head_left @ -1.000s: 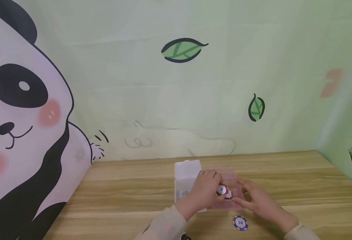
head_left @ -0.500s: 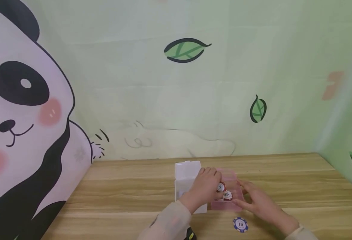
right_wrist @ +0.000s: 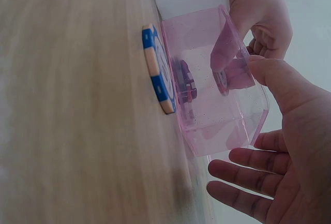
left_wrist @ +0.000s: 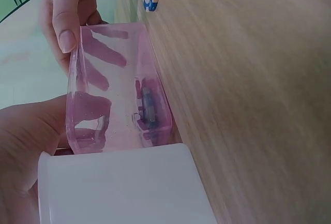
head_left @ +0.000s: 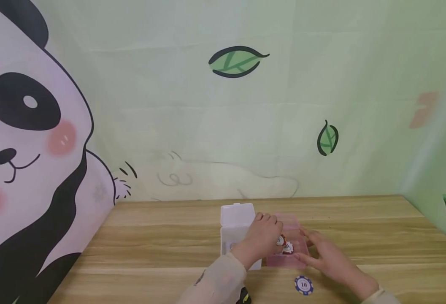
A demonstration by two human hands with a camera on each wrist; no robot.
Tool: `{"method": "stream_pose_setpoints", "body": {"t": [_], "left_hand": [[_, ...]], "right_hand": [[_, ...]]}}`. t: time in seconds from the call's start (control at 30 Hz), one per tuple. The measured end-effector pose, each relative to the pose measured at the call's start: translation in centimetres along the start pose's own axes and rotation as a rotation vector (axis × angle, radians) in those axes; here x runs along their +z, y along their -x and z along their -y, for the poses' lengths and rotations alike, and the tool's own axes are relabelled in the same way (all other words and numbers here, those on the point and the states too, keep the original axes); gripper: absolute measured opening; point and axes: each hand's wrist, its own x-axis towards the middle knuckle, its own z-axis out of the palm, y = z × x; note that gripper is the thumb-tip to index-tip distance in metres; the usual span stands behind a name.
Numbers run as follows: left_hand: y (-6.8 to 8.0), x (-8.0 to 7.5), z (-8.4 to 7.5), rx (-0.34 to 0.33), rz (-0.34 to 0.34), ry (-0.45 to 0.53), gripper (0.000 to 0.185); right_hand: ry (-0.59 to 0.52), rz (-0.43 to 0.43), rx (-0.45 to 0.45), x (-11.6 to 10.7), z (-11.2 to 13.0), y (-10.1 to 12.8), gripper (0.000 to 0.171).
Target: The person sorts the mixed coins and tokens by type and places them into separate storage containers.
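Note:
A pink see-through box (head_left: 292,257) stands on the wooden table with its white lid (head_left: 237,219) swung open to the left. My left hand (head_left: 262,238) reaches over the box and pinches a red chip (head_left: 280,240) low inside it. Another red chip (head_left: 287,248) lies in the box, and chips (left_wrist: 147,107) show through its wall. My right hand (head_left: 321,249) rests at the box's right side, thumb (left_wrist: 64,17) on the rim, fingers (right_wrist: 243,175) straight. A blue chip marked 10 (head_left: 304,285) lies on the table just in front of the box (right_wrist: 217,84).
The wooden table (head_left: 150,245) runs to a wall with a green leaf print behind and a panda print on the left. Its right edge (head_left: 428,215) meets another printed wall. Bare wood lies to the left and right of the box.
My left hand lifted the red chip slightly, then brought it back down into the pink box. The right hand and the blue chip stayed where they were.

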Motion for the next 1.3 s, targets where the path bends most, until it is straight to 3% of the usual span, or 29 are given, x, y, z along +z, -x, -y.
{"method": "stream_pose_setpoints", "body": {"t": [0.43,0.73,1.07,1.3], "left_hand": [[0.4,-0.2,0.1,0.005,-0.032,0.032,0.03],[1.1,-0.5,-0.2,-0.004,-0.131,0.071,0.028],[1.7,-0.9,-0.4,-0.044,-0.16,0.103,0.025],[2.5,-1.3,-0.6,-0.053,-0.256,0.161,0.022]], "right_hand": [[-0.02,0.013,0.006,0.0,0.0,0.0,0.076],[-0.033,0.005,0.01,0.0,-0.1,0.0,0.076],[-0.019,0.0,-0.017,0.1,-0.1,-0.2,0.075],[-0.022,0.002,-0.003,0.2,0.0,-0.1,0.076]]}}
